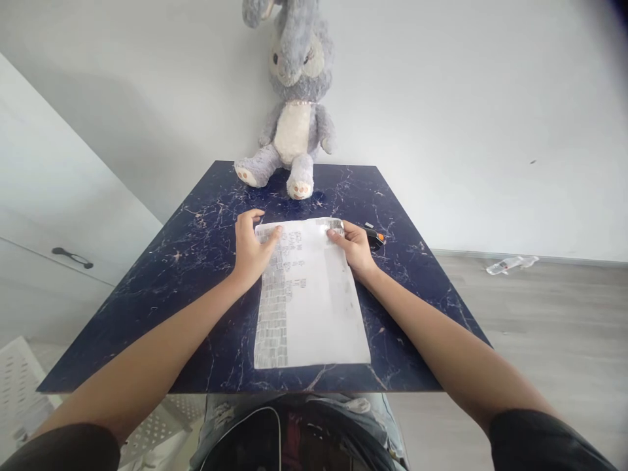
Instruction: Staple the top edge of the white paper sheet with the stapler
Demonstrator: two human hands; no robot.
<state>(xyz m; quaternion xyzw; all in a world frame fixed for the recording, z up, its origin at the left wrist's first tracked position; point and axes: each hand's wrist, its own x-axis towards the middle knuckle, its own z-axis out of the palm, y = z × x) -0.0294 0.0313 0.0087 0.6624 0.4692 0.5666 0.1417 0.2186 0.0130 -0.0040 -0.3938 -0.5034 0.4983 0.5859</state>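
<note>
A pale wall is rising along the far side, and a dark blue, white-veined counter is filling the middle of the scene. A grey-and-white plush rabbit is sitting at the counter's far edge, leaning toward the wall. A white sheet of paper is lying around the middle of the counter's near half, showing rows of grey marks along its left side. The right hand is gripping the sheet's far right corner, its thumb pressing on top and its fingers going behind. The left hand is resting its thumb on the far left corner, its index finger standing apart; whether its other fingers are pinching the paper, I cannot tell. A clear wrapper is lying on the floor at right. Just beyond the right hand, a black item with an orange end is lying partly hidden.
</note>
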